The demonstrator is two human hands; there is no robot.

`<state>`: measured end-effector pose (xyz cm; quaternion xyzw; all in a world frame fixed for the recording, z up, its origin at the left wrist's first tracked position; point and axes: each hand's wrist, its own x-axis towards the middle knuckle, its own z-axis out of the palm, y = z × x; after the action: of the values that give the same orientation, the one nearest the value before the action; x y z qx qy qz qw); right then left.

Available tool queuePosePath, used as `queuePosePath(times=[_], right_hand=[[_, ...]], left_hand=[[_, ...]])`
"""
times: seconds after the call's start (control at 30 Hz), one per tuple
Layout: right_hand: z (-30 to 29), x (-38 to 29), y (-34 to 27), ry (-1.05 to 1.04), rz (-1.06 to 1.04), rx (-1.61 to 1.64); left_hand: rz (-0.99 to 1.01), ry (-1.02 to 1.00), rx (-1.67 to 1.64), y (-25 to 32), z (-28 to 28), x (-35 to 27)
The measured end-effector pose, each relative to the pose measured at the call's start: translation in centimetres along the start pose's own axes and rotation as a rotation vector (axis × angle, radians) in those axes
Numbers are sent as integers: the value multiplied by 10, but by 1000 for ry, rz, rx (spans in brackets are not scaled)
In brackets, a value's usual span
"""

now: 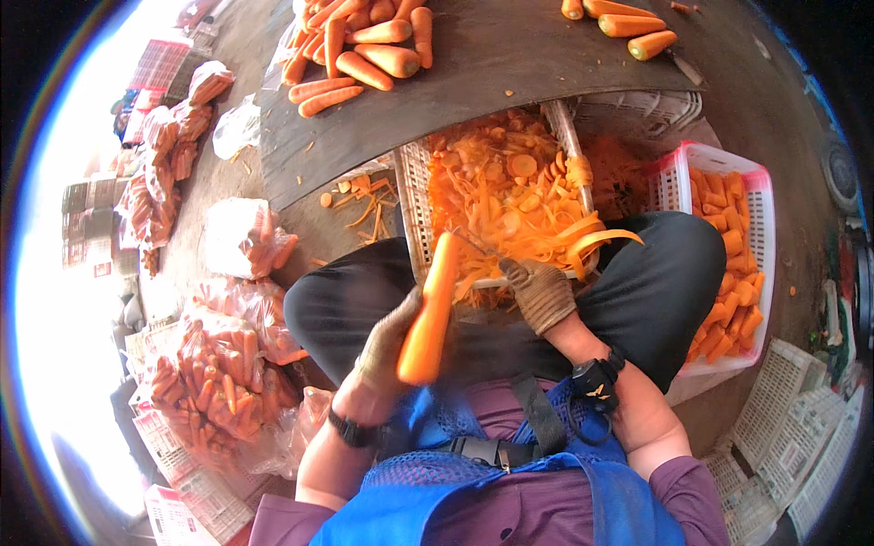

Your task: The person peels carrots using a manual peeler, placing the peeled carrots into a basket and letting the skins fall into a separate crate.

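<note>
My gloved left hand (388, 341) grips a large, smooth orange carrot (429, 317), which slants up and away over my lap. In my gloved right hand (543, 293) is a thin metal tool, seemingly a peeler (476, 241); its blade is blurred and lies close to the carrot's far end. Both hands are at the near side of a plastic crate (414, 205) between my knees. Carrot peelings (505, 211) and cut round slices fill that crate. One wide peel strip (604, 239) curls over its right near corner, beside my right knee.
Whole carrots (369, 48) are heaped on a dark board (478, 75) overhanging the crate's far end, with several more carrots (631, 26) rightward. A white-and-pink crate (763, 225) of peeled carrot pieces stands right. Bagged carrots (212, 382) lie left; pale crates (785, 416) lie lower right.
</note>
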<state>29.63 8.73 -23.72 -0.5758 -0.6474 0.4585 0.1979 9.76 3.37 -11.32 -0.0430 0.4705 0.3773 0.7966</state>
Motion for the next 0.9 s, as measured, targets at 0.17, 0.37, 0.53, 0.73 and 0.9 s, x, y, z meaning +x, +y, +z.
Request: queuePosePath(times=[0.17, 0.37, 0.53, 0.73, 0.9], right_hand=[[0, -21, -5, 29, -430, -175], [-13, -25, -27, -63, -363, 10], [-8, -10, 10, 211, -266, -206], [-19, -10, -25, -55, -28, -130], [-2, -20, -11, -23, -419, -87]], left_hand=[[33, -4, -63, 19, -37, 80], [87, 99, 5, 25, 0, 84], [-75, 90, 136, -4, 18, 8], [-13, -31, -16, -3, -17, 14], [88, 167, -71, 17, -20, 85]])
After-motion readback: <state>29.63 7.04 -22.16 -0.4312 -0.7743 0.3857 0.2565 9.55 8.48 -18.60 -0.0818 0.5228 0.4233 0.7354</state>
